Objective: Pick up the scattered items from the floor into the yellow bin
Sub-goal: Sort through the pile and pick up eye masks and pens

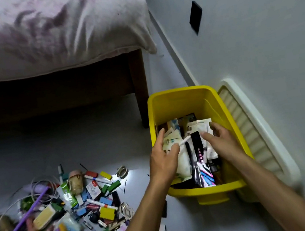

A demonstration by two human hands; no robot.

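The yellow bin (174, 93) stands on the grey floor beside the wall, partly filled with packets, cards and a black strip (196, 140). Both my hands are inside it above the contents. My left hand (163, 159) has its fingers spread, and a white marker (184, 141) lies at its index fingertip. My right hand (221, 140) hovers over the white packets (201, 125) with thumb and fingers apart, holding nothing. A pile of scattered items (71, 202) lies on the floor to the left: markers, coloured blocks, cords, tape rolls and purple sticks.
A bed with a floral sheet (46, 32) fills the top left, its wooden leg (140, 89) close to the bin's far left corner. A white lid (258, 129) leans against the wall right of the bin. A black plate (196, 17) is on the wall.
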